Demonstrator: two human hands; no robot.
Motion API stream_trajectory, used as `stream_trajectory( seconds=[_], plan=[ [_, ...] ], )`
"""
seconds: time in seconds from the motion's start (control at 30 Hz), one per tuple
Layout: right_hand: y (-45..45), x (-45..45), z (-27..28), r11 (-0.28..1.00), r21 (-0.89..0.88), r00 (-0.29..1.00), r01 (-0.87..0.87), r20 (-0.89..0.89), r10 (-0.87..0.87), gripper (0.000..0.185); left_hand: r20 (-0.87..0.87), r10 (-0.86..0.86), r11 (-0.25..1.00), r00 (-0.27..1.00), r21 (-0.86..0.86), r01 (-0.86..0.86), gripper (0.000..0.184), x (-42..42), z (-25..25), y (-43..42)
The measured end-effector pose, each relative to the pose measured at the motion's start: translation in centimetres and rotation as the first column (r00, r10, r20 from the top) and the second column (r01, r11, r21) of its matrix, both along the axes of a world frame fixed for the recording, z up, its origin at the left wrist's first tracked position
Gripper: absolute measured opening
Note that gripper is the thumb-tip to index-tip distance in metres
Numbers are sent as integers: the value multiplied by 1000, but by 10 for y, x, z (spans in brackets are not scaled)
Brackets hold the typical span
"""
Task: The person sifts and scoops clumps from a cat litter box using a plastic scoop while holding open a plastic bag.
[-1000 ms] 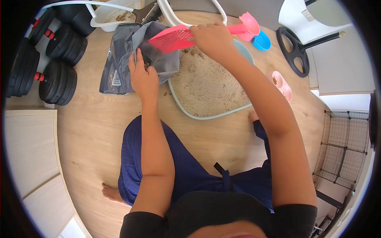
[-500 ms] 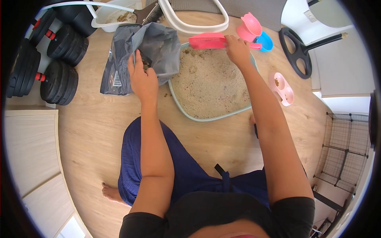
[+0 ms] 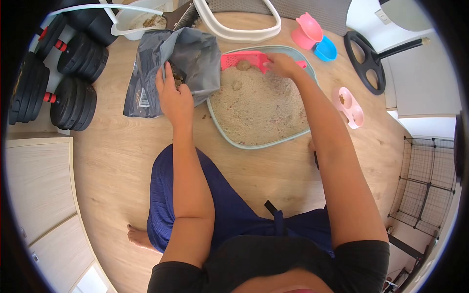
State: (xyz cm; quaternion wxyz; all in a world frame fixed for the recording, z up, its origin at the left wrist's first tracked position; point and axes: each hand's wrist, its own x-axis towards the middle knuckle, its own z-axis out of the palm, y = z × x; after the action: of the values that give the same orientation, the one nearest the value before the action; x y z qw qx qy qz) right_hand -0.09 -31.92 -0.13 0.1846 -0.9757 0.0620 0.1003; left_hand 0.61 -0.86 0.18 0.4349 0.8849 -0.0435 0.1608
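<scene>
Clumps (image 3: pixel 179 78) bagged, one left on scoop (image 3: pixel 255 57), tray's (image 3: pixel 244 146) 11 o'clock. Right hand (image 3: pixel 282 65) gripped scoop; left hand (image 3: pixel 176 100) touched bag (image 3: pixel 151 68), pinch unclear.

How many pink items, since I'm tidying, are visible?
3: a scoop in the litter tray, a bowl beside the blue cup, a double dish right of the tray. More may be hidden.

A black short-sleeved top (image 3: pixel 264 254) accompanies navy trousers (image 3: pixel 229 210).
</scene>
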Motion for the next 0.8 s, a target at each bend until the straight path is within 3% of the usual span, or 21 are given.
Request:
stream_trajectory(
  seconds=[0.07, 0.2, 0.3, 0.37, 0.47, 0.6, 0.67, 0.8],
  plan=[
    [0, 0, 8, 995, 4, 991, -96, -97, 96, 34, 13, -4, 1000, 1000, -5, 4, 60, 0, -1, 0],
    [-16, 4, -5, 995, -3, 978, -104, -180, 101, 35, 30, -3, 1000, 1000, 6, 3, 61, 1, -2, 2],
    [-32, -4, -17, 995, 88, 991, -51, -121, 62, 37, 17, -5, 1000, 1000, -20, 6, 61, 1, -1, 2],
    [-37, -13, -19, 936, 303, 984, 180, -54, -172, 36, 9, 3, 1000, 1000, -21, -3, 61, 1, 0, 2],
    [-43, -23, -12, 964, 182, 979, 193, -106, -176, 36, 10, 7, 1000, 1000, -14, -7, 61, 1, -1, 2],
    [-45, -34, -6, 927, 243, 958, 285, -103, -267, 37, -6, 5, 999, 1000, -40, -5, 60, 1, 0, 3],
    [-46, -34, -5, 993, -94, 998, 65, 15, -64, 35, 31, 19, 999, 999, -40, -18, 60, 2, 0, 5],
    [-24, -11, 5, 963, -266, 994, 33, -89, -58, 31, 35, 70, 996, 997, -50, -69, 60, 3, 2, 9]
  ],
)
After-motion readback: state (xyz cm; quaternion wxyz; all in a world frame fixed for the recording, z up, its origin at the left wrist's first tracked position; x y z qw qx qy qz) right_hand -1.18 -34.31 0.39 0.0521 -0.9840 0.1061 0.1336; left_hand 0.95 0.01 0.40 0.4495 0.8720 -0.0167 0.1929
